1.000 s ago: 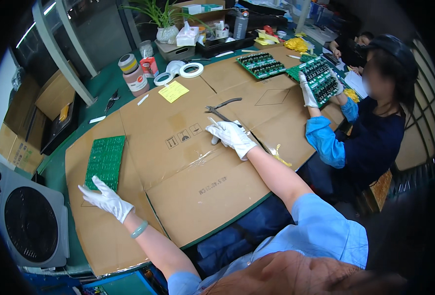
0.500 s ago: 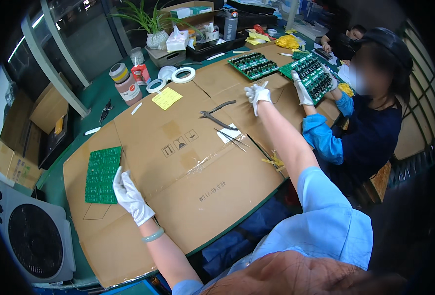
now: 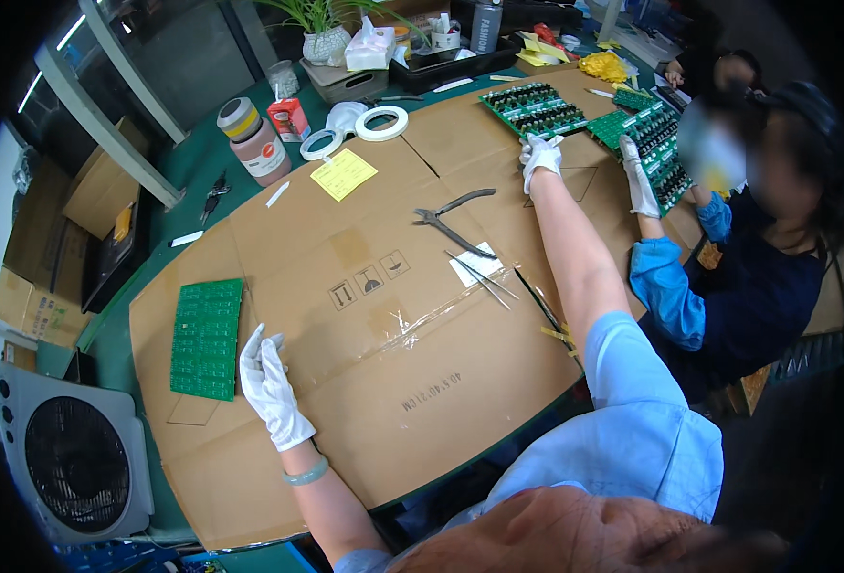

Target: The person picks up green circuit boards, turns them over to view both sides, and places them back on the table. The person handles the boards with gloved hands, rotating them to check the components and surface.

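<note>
My left hand [image 3: 275, 390], in a white glove, hovers with its fingers apart and holds nothing. Just left of it lies a flat green circuit board [image 3: 205, 339] that shows no tall parts. My right arm reaches far forward, and my gloved right hand [image 3: 541, 160] pinches the near edge of a green circuit board with rows of black components [image 3: 537, 110]. That board appears to lie on the cardboard [image 3: 479, 377]. To its right, a co-worker's gloved hand [image 3: 639, 181] holds up a similar populated board [image 3: 659, 158].
Cutting pliers [image 3: 451, 220] and tweezers [image 3: 479, 279] lie mid-table, the tweezers over a white slip. Tape rolls [image 3: 382, 123], a yellow note [image 3: 344, 175] and a pinkish bottle [image 3: 258, 148] stand toward the back left. A fan [image 3: 76, 463] is at the left; a co-worker sits at the right.
My right hand has gone from open above the cardboard to the populated board's near edge and closed there. My left hand has drawn slightly away from the flat board. The view has shifted.
</note>
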The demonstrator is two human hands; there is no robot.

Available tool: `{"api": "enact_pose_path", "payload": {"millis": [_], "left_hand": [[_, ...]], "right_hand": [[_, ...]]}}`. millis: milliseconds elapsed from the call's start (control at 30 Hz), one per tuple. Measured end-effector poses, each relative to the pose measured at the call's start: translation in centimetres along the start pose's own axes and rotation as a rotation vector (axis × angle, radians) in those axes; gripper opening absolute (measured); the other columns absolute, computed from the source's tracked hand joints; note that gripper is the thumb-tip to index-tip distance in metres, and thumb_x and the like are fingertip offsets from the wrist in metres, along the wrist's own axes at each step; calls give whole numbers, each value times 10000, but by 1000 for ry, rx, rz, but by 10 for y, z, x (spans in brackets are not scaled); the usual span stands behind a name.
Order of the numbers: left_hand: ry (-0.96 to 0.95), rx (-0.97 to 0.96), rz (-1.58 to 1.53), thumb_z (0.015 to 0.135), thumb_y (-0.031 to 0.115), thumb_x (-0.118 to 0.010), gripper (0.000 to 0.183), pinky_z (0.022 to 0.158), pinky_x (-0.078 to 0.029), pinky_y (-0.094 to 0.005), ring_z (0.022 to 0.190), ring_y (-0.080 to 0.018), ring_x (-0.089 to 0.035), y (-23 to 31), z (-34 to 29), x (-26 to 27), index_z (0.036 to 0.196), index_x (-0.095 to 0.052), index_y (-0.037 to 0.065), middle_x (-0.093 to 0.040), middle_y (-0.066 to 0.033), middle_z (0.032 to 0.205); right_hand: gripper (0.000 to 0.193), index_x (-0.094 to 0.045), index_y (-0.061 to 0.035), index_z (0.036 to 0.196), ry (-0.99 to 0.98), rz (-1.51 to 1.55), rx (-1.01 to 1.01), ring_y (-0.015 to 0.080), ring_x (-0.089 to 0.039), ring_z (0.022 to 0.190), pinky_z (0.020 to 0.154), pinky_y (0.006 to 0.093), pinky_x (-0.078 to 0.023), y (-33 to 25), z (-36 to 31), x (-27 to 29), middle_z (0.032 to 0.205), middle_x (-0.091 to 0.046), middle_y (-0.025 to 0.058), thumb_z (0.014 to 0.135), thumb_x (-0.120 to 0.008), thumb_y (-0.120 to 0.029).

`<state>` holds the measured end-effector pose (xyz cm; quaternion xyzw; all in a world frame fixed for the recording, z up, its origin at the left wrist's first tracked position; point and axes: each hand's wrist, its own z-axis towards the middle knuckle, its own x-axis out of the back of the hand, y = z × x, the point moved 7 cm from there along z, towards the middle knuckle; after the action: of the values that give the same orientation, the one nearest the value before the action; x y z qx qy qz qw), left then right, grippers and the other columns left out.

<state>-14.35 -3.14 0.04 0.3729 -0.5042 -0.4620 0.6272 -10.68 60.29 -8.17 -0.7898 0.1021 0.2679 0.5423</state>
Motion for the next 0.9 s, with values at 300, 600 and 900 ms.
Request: {"api": "enact_pose_path", "payload": {"millis": [300,600,900], "left_hand": [[-33,-24,20,928,248,-545,327,655,-448,-230,871,-133,-617,0,0,-6,1172,-556,30,-659,-81,965],[-48,5,-12,926,197,-557,309,746,-478,-247,885,-141,-610,-2,-1,-9,1165,-553,1,-643,-100,975],[-37,-43,-42,935,131,-529,282,835,-496,-289,901,-177,-617,-8,-2,-5,1164,-534,-33,-623,-132,1012]], "right_hand": [[139,-491,-131,829,40,24,-95,120,-394,386,341,243,-254,1,29,3,574,-502,30,845,-628,-118],[219,-510,-112,716,-48,50,-26,124,-405,386,351,258,-304,-30,24,-6,554,-485,28,768,-715,-169],[133,-548,-119,726,62,-8,117,110,-396,403,386,253,-317,-62,-13,-15,522,-444,3,801,-622,-201]]}}
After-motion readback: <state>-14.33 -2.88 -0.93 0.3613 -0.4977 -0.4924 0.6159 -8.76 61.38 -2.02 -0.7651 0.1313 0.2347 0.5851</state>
